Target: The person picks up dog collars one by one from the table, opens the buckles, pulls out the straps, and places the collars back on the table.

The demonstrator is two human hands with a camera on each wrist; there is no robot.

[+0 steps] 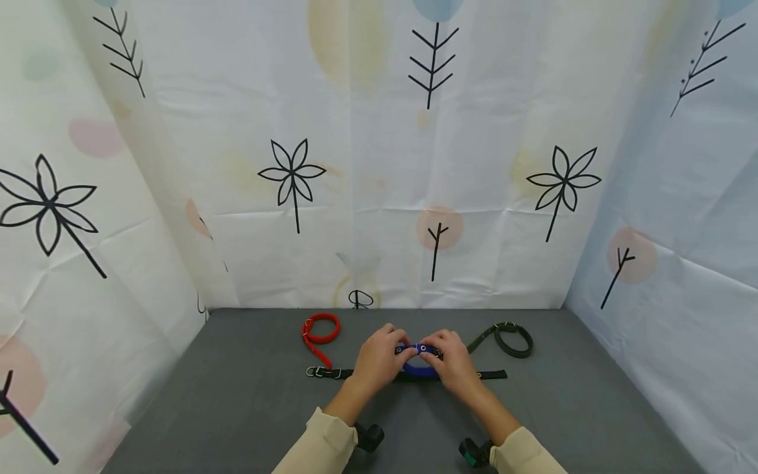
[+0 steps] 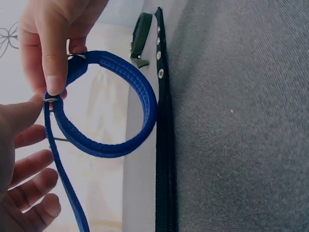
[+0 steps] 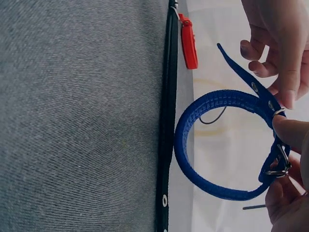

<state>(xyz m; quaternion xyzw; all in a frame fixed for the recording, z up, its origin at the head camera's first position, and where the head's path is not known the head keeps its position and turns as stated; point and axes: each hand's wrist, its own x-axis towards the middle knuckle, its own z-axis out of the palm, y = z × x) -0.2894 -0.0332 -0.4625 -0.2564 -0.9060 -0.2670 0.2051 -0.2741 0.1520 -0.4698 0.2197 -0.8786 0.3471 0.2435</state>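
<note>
Both hands meet over a blue buckle collar (image 1: 419,370), bent into a ring and standing upright on its edge side. My left hand (image 1: 379,355) pinches the strap by the metal keeper, its other fingers loosely curled, as the left wrist view shows. The right hand (image 1: 454,365) grips the collar at the buckle (image 3: 282,162), thumb on the strap. The strap's pointed free end (image 3: 231,60), with metal eyelets, runs through the keeper and sticks out toward the left hand. Beneath the ring lies a black collar (image 1: 493,374), stretched out flat and partly hidden by the hands.
On the grey table (image 1: 254,408), a coiled red collar (image 1: 322,339) lies behind to the left. A dark green collar (image 1: 518,352) is coiled behind to the right. Patterned white cloth walls (image 1: 367,164) close off the back and both sides.
</note>
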